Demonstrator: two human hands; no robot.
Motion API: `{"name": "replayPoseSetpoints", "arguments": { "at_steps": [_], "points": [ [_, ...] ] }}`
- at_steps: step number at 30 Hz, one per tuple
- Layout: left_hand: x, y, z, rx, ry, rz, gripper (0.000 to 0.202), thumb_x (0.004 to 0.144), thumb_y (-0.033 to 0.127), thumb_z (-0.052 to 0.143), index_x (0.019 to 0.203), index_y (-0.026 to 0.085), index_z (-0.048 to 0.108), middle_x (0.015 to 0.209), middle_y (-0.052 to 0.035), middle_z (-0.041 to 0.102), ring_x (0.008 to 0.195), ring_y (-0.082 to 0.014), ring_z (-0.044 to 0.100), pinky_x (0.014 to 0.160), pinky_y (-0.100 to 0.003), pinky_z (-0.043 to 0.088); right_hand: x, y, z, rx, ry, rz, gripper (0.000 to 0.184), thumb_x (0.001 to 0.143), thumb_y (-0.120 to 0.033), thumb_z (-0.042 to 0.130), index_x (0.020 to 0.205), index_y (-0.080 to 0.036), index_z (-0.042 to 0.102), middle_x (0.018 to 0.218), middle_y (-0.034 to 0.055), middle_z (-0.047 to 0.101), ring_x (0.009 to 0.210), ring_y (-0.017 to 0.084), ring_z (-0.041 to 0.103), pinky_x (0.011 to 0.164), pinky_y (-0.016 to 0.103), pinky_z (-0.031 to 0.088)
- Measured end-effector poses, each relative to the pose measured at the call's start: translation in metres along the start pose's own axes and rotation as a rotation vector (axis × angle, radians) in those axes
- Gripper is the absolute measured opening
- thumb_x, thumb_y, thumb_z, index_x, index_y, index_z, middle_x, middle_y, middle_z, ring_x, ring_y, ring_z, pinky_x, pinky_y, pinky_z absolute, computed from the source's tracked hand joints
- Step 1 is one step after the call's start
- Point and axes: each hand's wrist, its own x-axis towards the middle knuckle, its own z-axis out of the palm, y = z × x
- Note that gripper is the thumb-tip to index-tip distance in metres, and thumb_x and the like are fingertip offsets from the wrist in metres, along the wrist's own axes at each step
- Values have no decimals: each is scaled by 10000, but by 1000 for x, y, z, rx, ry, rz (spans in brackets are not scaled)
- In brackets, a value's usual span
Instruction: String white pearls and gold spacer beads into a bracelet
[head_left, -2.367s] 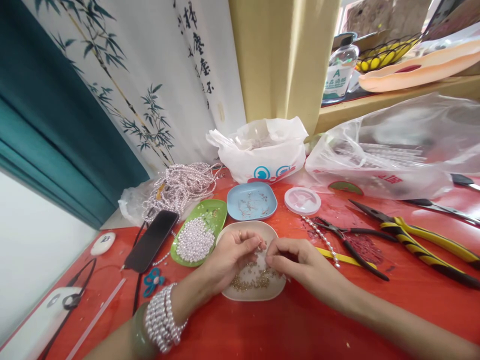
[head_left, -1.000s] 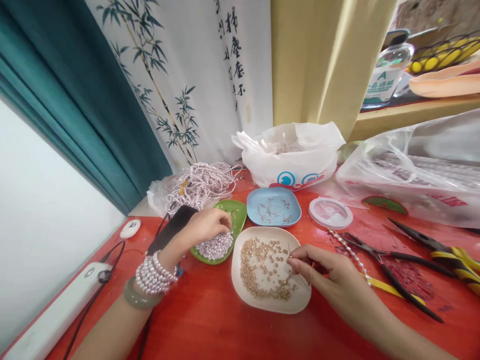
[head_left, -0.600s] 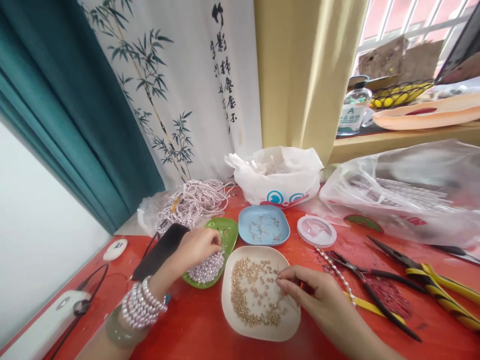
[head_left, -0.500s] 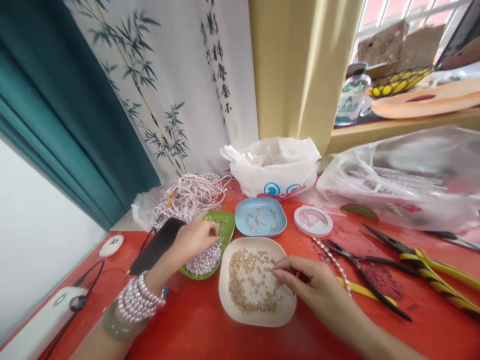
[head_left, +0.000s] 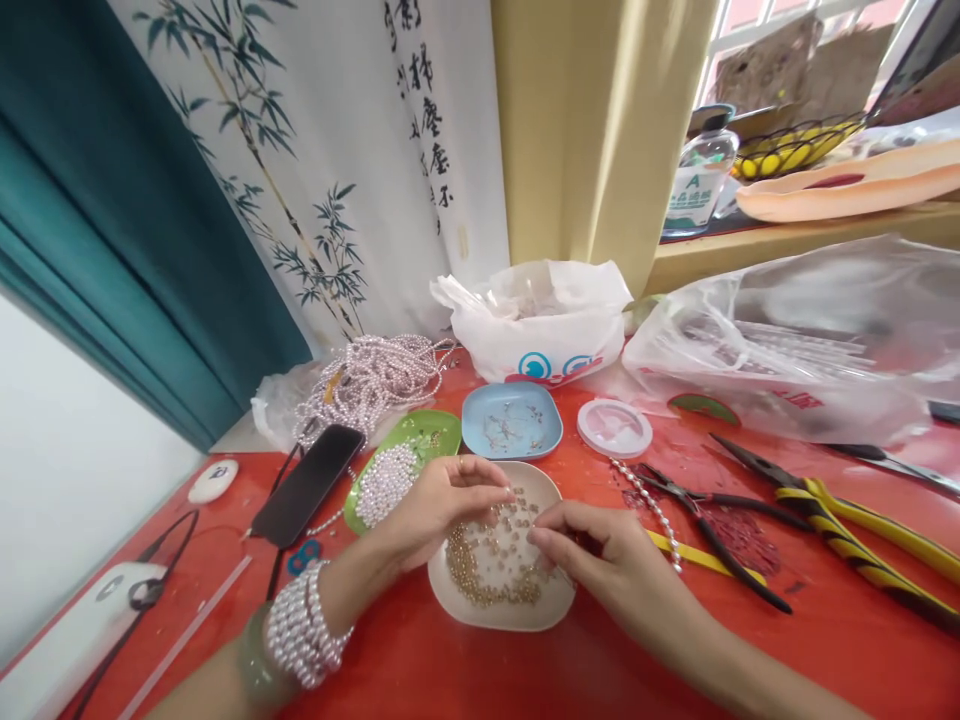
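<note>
My left hand (head_left: 442, 500) and my right hand (head_left: 592, 555) meet fingertip to fingertip over a cream dish (head_left: 555, 605) of small gold beads. The left thumb and forefinger pinch a small pearl. The right fingers pinch a thin pin that is too fine to see clearly. A green dish (head_left: 435, 432) of white pearls lies just left of my left hand. Pearl bracelets and a jade bangle (head_left: 255, 665) ring my left wrist.
A blue dish (head_left: 512, 420) with small metal findings and a round clear lid (head_left: 614, 428) sit behind the cream dish. Yellow-handled pliers (head_left: 847, 520), black pliers (head_left: 705, 505), a black phone (head_left: 306, 484), pearl strands (head_left: 371, 375) and plastic bags (head_left: 536, 315) crowd the red table (head_left: 480, 665).
My left hand left the green pearl dish and came right to meet my right hand over the gold beads. The right hand stayed at the cream dish.
</note>
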Motion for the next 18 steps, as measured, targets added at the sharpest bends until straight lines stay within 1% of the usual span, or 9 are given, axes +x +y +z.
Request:
{"name": "replayPoseSetpoints", "arguments": {
  "at_steps": [3, 7, 13, 18],
  "points": [
    [-2, -2, 2, -76, 18, -42, 194, 590, 215, 724, 714, 119, 609, 722, -15, 582, 639, -86, 522, 585, -208, 414, -1, -2, 1, 32, -26, -2, 230, 812, -287, 453, 645, -159, 547, 564, -19, 519, 540, 108, 478, 506, 213, 363],
    [-1, -3, 2, -123, 24, -42, 203, 578, 205, 735, 717, 115, 618, 709, -10, 577, 619, -79, 520, 579, -201, 421, -1, -3, 1, 29, -36, -4, 214, 803, -263, 449, 638, -156, 534, 562, -20, 506, 542, 108, 470, 506, 214, 357],
    [2, -8, 1, -165, -6, -26, 209, 565, 204, 750, 709, 114, 628, 710, -13, 584, 593, -76, 523, 544, -194, 440, 1, -1, 2, 57, -48, 16, 206, 792, -270, 458, 635, -154, 522, 546, -23, 508, 517, 104, 474, 484, 209, 350],
    [2, -9, 2, -180, -37, -30, 198, 557, 202, 756, 685, 109, 638, 694, -18, 589, 588, -79, 532, 534, -191, 448, 4, -5, 2, 12, -37, 23, 232, 788, -291, 452, 612, -155, 519, 526, -16, 517, 503, 112, 483, 478, 217, 351]
  ]
}}
